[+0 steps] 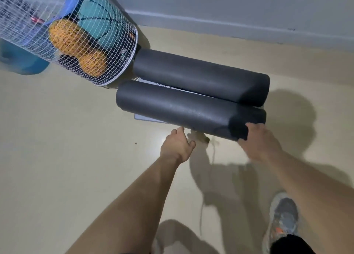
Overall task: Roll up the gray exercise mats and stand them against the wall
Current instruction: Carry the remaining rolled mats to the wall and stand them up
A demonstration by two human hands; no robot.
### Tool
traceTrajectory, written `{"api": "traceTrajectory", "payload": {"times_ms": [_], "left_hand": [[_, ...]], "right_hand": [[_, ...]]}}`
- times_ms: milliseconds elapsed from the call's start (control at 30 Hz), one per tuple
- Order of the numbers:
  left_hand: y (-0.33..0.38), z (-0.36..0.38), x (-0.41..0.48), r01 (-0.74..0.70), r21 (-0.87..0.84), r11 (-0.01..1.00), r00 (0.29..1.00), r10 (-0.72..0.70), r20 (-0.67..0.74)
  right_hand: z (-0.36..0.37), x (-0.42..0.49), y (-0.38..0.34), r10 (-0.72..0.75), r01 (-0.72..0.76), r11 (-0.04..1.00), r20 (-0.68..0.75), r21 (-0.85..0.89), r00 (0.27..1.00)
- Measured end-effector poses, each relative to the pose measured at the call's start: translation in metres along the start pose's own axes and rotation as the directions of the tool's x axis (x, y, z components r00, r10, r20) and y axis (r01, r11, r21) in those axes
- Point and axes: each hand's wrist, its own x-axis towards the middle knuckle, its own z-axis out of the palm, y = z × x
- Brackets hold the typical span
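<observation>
Two rolled gray exercise mats stand side by side, seen from above. The nearer rolled mat (176, 108) has my right hand (258, 140) gripping its top end, fingers curled over the rim. The farther rolled mat (195, 75) stands just behind it, touching it, closer to the wall (229, 6). My left hand (177, 145) hovers just below the nearer mat with its fingers loosely spread and holds nothing.
A white wire mesh basket (63, 33) with teal and orange balls stands left of the mats. A blue container (23, 62) sits behind it. A white flat object (145, 117) lies under the mats. My shoe (283, 221) is at lower right on the beige floor.
</observation>
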Motion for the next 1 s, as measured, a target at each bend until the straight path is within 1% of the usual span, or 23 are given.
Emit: {"api": "traceTrajectory", "payload": {"times_ms": [67,133,200,300,333,400,500,567,633,700,800,900,1000], "left_hand": [[-0.038,-0.005,0.01,-0.056,0.068,0.996,0.998,0.057,-0.011],[-0.072,-0.012,0.028,-0.072,0.135,0.988,0.997,0.077,-0.032],[-0.102,-0.024,0.053,-0.06,0.17,0.984,0.99,0.081,-0.119],[-0.134,-0.037,0.096,-0.045,0.168,0.985,0.942,0.098,-0.321],[-0.141,-0.039,0.109,-0.034,0.161,0.986,0.928,0.091,-0.361],[-0.151,-0.042,0.133,-0.01,0.137,0.99,0.916,0.064,-0.395],[-0.167,-0.05,0.165,0.036,0.054,0.998,0.897,-0.008,-0.443],[-0.177,-0.057,0.181,0.042,-0.045,0.998,0.865,-0.059,-0.499],[-0.185,-0.065,0.196,0.031,-0.19,0.981,0.824,-0.133,-0.551],[-0.194,-0.069,0.213,0.012,-0.326,0.945,0.803,-0.204,-0.56],[-0.207,-0.066,0.234,0.012,-0.4,0.916,0.777,-0.26,-0.573],[-0.215,-0.064,0.24,0.019,-0.439,0.898,0.756,-0.3,-0.581],[-0.217,-0.066,0.242,-0.043,-0.505,0.862,0.763,-0.297,-0.574]], "right_hand": [[0.025,0.006,-0.009,0.073,-0.07,0.996,-0.041,0.056,0.997],[0.05,0.013,-0.019,0.15,-0.142,0.981,-0.051,0.135,0.987],[0.071,0.025,-0.027,0.206,-0.186,0.962,-0.088,0.201,0.975],[0.091,0.049,-0.032,0.317,-0.249,0.917,-0.186,0.312,0.93],[0.099,0.055,-0.031,0.35,-0.264,0.898,-0.21,0.351,0.913],[0.114,0.067,-0.028,0.405,-0.274,0.873,-0.286,0.403,0.869],[0.13,0.08,-0.033,0.482,-0.297,0.838,-0.366,0.459,0.796],[0.134,0.087,-0.035,0.548,-0.311,0.785,-0.366,0.537,0.752],[0.137,0.093,-0.036,0.585,-0.285,0.736,-0.365,0.615,0.724],[0.14,0.1,-0.031,0.603,-0.241,0.708,-0.391,0.664,0.695],[0.146,0.104,-0.025,0.601,-0.163,0.699,-0.448,0.696,0.662],[0.146,0.103,-0.019,0.61,-0.129,0.651,-0.415,0.748,0.675],[0.142,0.101,-0.011,0.581,-0.12,0.654,-0.394,0.747,0.712]]}}
